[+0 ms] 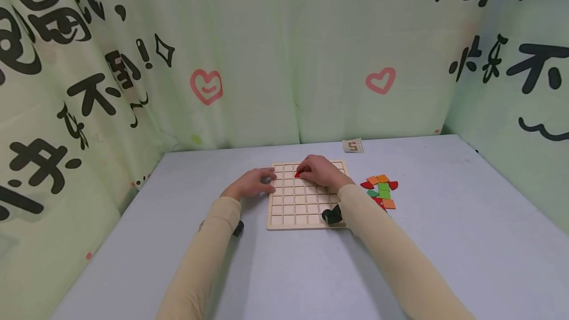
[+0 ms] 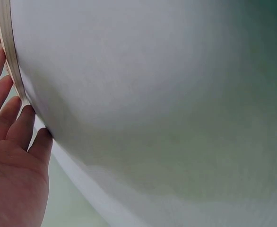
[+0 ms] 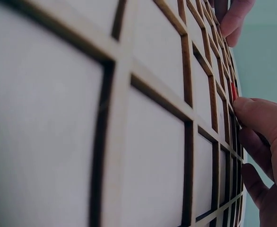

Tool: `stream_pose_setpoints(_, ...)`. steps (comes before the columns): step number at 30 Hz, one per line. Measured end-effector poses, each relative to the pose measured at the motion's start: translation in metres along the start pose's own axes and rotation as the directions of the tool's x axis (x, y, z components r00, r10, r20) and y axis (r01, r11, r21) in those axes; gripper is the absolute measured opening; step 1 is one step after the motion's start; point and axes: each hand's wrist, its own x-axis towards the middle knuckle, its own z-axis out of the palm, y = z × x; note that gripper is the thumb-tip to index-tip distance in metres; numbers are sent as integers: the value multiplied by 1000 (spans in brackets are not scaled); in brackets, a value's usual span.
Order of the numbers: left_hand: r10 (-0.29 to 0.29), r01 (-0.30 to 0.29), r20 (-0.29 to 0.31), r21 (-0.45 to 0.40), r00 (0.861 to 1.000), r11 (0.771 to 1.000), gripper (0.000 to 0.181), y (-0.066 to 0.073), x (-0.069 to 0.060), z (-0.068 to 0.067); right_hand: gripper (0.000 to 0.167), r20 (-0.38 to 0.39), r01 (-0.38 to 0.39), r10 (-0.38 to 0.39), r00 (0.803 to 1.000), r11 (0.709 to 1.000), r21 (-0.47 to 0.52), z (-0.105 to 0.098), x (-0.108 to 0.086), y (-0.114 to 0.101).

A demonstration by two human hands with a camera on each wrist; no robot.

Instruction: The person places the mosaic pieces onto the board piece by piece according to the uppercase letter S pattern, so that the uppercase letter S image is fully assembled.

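Observation:
A pale wooden grid board lies flat on the table, its square cells divided by thin raised strips. Over the board's far part, my right hand pinches a small red tile, mostly hidden by the fingers. In the right wrist view the thumb meets the red tile low at the grid. My left hand touches the board's left edge with loosely extended fingers. The left wrist view shows those fingers along the side of the board.
Right of the board lies a loose group of coloured tiles: orange, green and red, partly behind the right sleeve. A small printed card lies beyond the board near the table's back edge. Curtains enclose the white table.

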Motion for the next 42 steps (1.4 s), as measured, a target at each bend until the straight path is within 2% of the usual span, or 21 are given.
stream_pose_setpoints(9,-16,16,-1,5,1000,1000,45,1,-2,1,25,-7,-32,33,999,999,28,4,0,1)
stream_pose_setpoints(14,-13,13,2,10,1000,1000,45,-2,0,3,30,-26,-79,81,996,993,85,2,-5,3)
stream_pose_setpoints(20,-9,9,-2,-9,1000,1000,44,1,-1,3,32,-72,-87,96,993,990,113,-7,-14,16)
stream_pose_setpoints(22,-7,7,-1,-5,1000,1000,44,1,-1,2,33,-82,-76,85,993,991,106,-11,-18,22)
stream_pose_setpoints(27,6,-6,4,11,1000,1000,43,0,1,1,35,-81,-103,112,990,989,108,-26,-33,34)
stream_pose_setpoints(37,13,-13,8,16,1000,1000,41,-3,3,0,35,-81,-212,219,972,973,90,-55,-69,71)
stream_pose_setpoints(42,5,-5,3,4,1000,1000,42,-4,4,0,37,-57,-266,269,961,962,64,-69,-84,82)
